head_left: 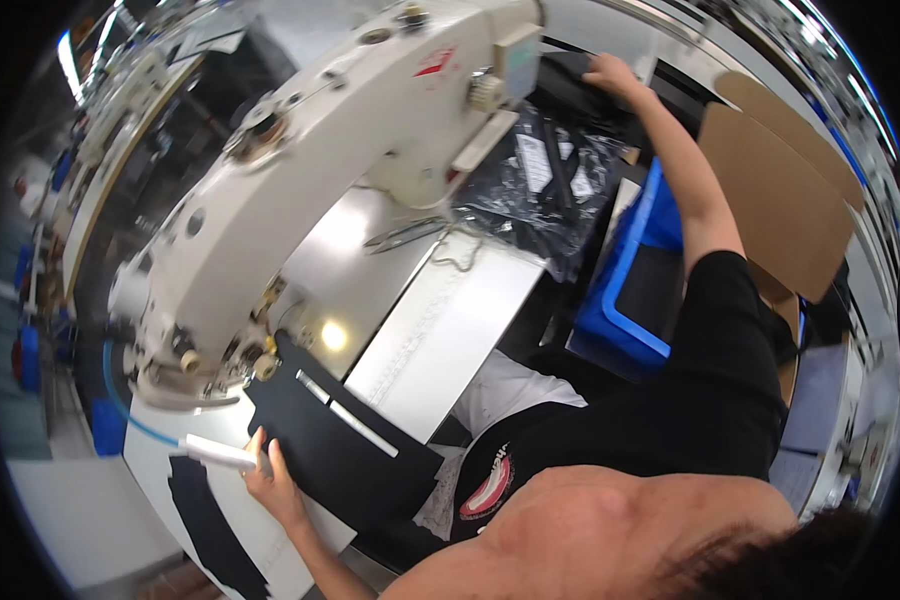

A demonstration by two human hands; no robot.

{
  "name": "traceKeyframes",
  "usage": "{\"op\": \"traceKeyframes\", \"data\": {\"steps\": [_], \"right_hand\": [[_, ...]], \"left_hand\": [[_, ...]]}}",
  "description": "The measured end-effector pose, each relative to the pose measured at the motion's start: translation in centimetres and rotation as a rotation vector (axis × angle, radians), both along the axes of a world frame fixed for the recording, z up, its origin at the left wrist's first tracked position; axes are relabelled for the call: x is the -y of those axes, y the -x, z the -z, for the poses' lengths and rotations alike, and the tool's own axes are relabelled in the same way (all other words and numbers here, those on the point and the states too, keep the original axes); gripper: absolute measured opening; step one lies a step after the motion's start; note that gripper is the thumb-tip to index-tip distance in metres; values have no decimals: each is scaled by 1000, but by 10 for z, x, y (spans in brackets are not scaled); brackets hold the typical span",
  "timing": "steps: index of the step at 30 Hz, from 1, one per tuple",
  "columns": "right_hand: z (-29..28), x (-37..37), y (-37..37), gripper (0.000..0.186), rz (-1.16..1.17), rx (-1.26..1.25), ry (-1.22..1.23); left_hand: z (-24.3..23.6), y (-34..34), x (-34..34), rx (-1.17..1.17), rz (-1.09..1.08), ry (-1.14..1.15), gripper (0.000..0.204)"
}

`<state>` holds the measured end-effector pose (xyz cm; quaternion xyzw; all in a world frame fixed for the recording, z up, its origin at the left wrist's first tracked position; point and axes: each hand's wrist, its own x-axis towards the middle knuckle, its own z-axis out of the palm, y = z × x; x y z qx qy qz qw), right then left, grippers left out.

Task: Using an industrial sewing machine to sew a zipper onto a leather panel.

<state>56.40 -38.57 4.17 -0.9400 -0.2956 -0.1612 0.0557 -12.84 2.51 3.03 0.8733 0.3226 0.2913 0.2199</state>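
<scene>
Left hand (273,482): at near left, above the table (450,318), beside the left edge of a black fabric panel (332,452). Thumb and index finger raised and apart, at the right end of a white oblong object (217,451); grip on object or panel: cannot tell. Blue hose (123,408) directly left of the same object.

Black fabric panel: flat, near side, left of centre, far corner beneath the head of the white sewing machine (370,120). Two white strips (364,429) in line on its upper face. Second black fabric piece (210,528): farther left on the table, apart from the panel.

Right hand (615,80): extended to far right, past the machine column, at the dark material (565,78). Fingers bent and close together; pinching or merely resting: cannot tell.

Nearer than the dark material: clear plastic bag (545,205) with dark contents. Right of the bag: blue bin (625,325), then open cardboard box (780,195). Left of the bag, beside the machine base: slender metal tool (407,235) and looped cord (460,262).
</scene>
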Motion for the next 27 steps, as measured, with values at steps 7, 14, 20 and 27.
{"op": "traceKeyframes", "data": {"steps": [7,14,20,27], "right_hand": [[30,65,-36,24,267,-646,-1169],[-42,-68,222,12,-461,-227,-574],[16,-188,405,20,-1304,-179,-293],[18,-141,397,62,-1127,-275,-178]], "left_hand": [[-2,-7,39,0,142,-163,21],[-11,-36,72,110,415,-94,26],[-8,-93,87,-136,435,-600,53],[12,-94,75,-48,626,-407,17]]}}
